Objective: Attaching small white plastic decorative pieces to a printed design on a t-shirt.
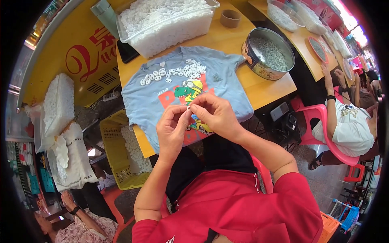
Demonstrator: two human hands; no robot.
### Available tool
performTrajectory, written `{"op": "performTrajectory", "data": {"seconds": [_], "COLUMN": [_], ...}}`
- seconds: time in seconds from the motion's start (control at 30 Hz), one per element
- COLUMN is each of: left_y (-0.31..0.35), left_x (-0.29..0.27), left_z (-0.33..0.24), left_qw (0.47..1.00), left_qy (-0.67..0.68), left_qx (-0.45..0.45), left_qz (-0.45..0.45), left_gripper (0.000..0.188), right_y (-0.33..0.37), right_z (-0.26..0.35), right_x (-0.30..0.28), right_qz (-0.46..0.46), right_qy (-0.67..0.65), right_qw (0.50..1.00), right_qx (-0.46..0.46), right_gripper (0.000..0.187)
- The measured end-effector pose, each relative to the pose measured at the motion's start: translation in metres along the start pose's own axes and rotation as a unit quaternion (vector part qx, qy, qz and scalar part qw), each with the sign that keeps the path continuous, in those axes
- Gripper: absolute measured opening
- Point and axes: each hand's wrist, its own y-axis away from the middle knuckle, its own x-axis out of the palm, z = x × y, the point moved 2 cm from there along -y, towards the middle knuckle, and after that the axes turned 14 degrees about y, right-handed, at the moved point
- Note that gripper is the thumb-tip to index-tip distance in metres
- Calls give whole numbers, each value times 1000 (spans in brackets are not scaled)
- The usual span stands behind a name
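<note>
My left hand [171, 128] and my right hand [214, 114] meet over the shirt, thumbs and fingers pinched together. Between the fingertips is a tiny white piece [189, 108], mostly hidden by them. Under the hands a light blue T-shirt [142, 97] with a cartoon dinosaur print lies spread on the table. On its upper part rest several small white plastic pieces with two dark holes [156, 75], some in a loose row, others bunched together. To their right is a small heap of tiny grey metal parts [217, 77].
At the back stand a clear tub of white pieces [166, 38], a brown ring [230, 18] and a round tin [265, 69] holding grey metal parts. A yellow crate [117, 162] is at left. People sit on both sides; a pink chair [318, 117] is at right.
</note>
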Motion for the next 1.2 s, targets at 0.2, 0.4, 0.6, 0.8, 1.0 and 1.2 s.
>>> {"op": "performTrajectory", "data": {"seconds": [0.2,0.4,0.6,0.8,1.0,1.2], "left_y": [-5,-8,-4,4,4,-2], "left_x": [0,3,8,17,25,24], "left_z": [10,6,5,7,4,14], "left_qw": [989,946,909,948,983,992], "left_qy": [109,227,281,215,119,94], "left_qx": [-95,-228,-296,-226,-127,-74], "left_qz": [2,49,83,66,59,35], "left_gripper": [11,14,16,19,17,15], "right_y": [11,11,10,12,15,11], "right_z": [0,9,6,-1,2,6], "right_x": [-6,-21,-33,-34,-35,-37], "right_qz": [3,80,99,59,-1,-53], "right_qy": [-52,-170,-69,-80,12,126], "right_qw": [999,982,991,995,1000,987], "right_qx": [-7,32,-51,17,-15,-83], "right_gripper": [18,18,15,14,11,11]}}
